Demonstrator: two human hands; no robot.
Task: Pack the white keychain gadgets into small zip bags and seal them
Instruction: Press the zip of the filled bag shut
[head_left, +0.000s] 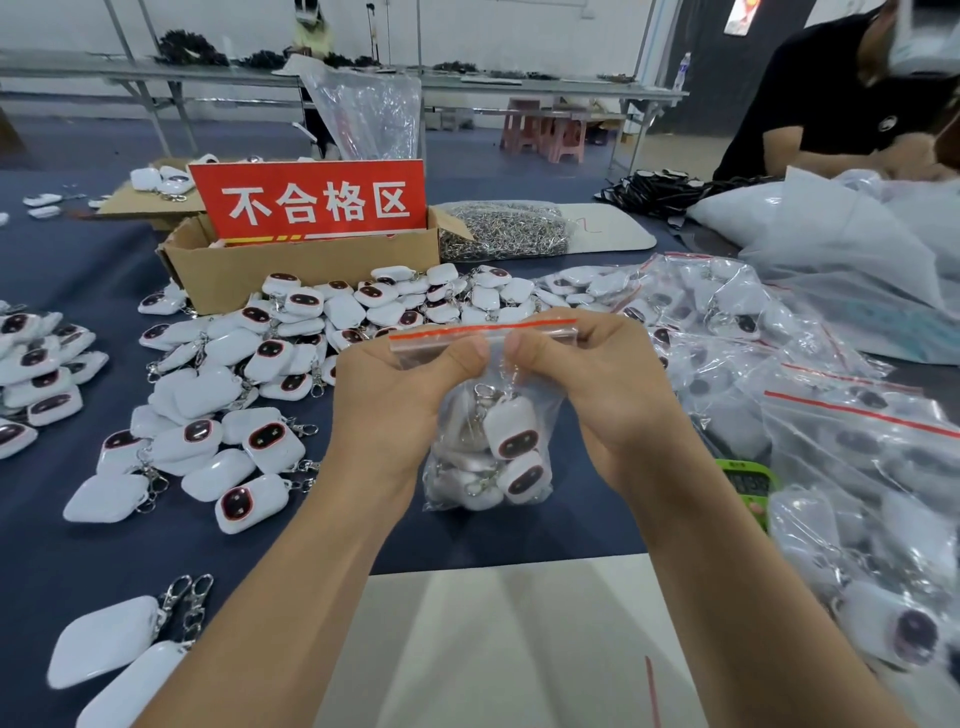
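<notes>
A small clear zip bag with a red stripe along its top hangs in the air over the dark table. It holds several white keychain gadgets with dark oval faces. My left hand pinches the bag's zip strip at the left, thumb in front. My right hand pinches the same strip just to the right, and the two thumbs nearly touch. Loose white gadgets with metal clasps lie heaped on the table to the left and behind the bag.
A cardboard box with a red sign stands behind the heap. A pile of filled zip bags covers the right side, with a green calculator beside it. A bag of metal clasps lies beyond. A person in black sits at the far right.
</notes>
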